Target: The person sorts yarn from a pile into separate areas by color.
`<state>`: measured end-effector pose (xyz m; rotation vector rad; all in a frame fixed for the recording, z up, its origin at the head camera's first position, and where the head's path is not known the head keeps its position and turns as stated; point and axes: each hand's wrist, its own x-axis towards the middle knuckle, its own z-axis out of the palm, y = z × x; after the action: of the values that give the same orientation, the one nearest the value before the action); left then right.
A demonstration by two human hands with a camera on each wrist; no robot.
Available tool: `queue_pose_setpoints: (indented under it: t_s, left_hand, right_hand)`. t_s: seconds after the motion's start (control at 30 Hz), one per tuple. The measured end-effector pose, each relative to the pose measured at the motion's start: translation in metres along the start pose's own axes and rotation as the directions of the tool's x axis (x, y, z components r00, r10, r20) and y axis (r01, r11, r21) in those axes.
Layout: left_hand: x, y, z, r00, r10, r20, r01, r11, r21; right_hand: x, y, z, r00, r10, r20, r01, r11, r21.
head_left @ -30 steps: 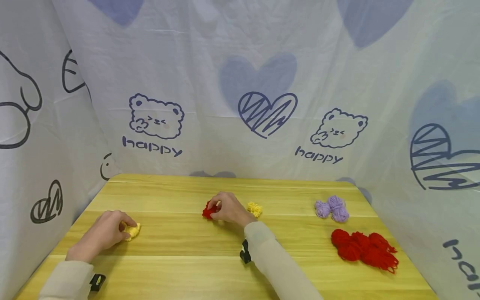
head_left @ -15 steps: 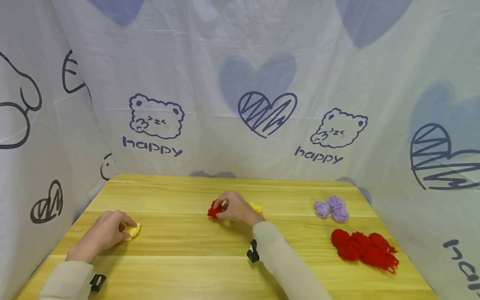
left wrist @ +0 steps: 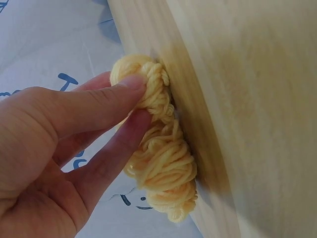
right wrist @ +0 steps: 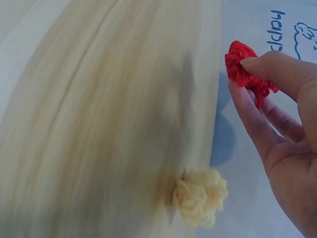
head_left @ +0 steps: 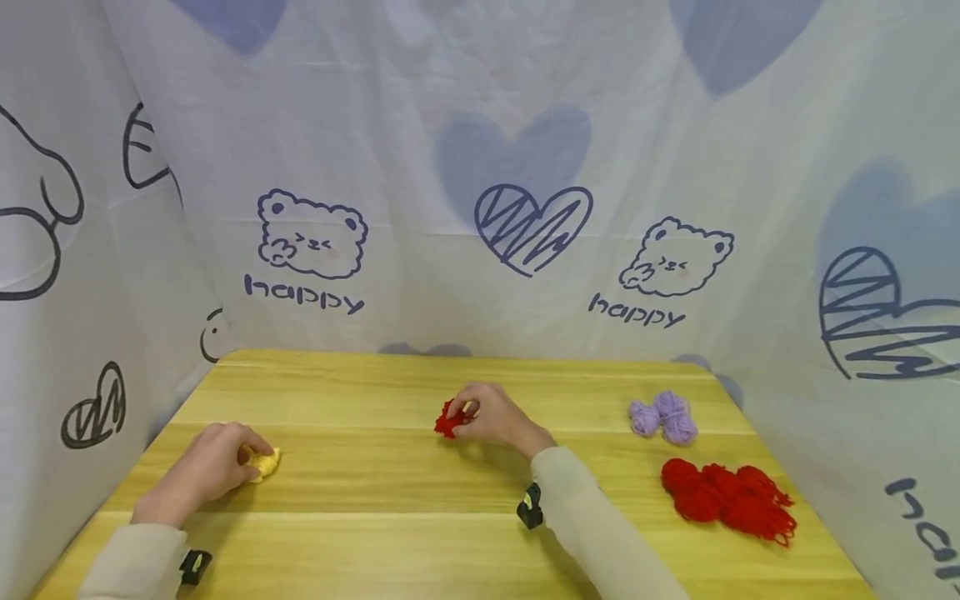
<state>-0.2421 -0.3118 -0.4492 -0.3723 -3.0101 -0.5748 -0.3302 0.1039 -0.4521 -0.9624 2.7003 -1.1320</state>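
At the table's left side, my left hand (head_left: 202, 471) pinches a pale yellow bundle of yarn (left wrist: 166, 161) between thumb and fingers. In the left wrist view the bundle looks long and lumpy, lying close along the wood. Near the middle, my right hand (head_left: 497, 417) grips a small red yarn ball (right wrist: 238, 62) by thumb and fingertips, raised above the table in the right wrist view. A small yellow yarn ball (right wrist: 200, 198) sits on the table below that hand; in the head view the hand hides it.
Two lilac yarn balls (head_left: 677, 417) lie at the back right of the wooden table (head_left: 360, 550). In front of them is a row of larger red yarn bundles (head_left: 723, 500) with loose strands. A printed white curtain (head_left: 420, 275) borders the table's back and sides.
My right hand has moved right with the red yarn ball, covering the small yellow ball in the head view. My left hand has stayed in place on its yellow yarn.
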Motion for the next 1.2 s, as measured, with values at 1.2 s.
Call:
queue_pose_setpoints:
  t_s: [1.2]
  left_hand:
    - [0.001, -0.005, 0.004, 1.0, -0.001, -0.018, 0.001, 1.0, -0.007]
  right_hand:
    - [-0.051, 0.024, -0.046, 0.999, 0.019, -0.047, -0.023, 0.997, -0.076]
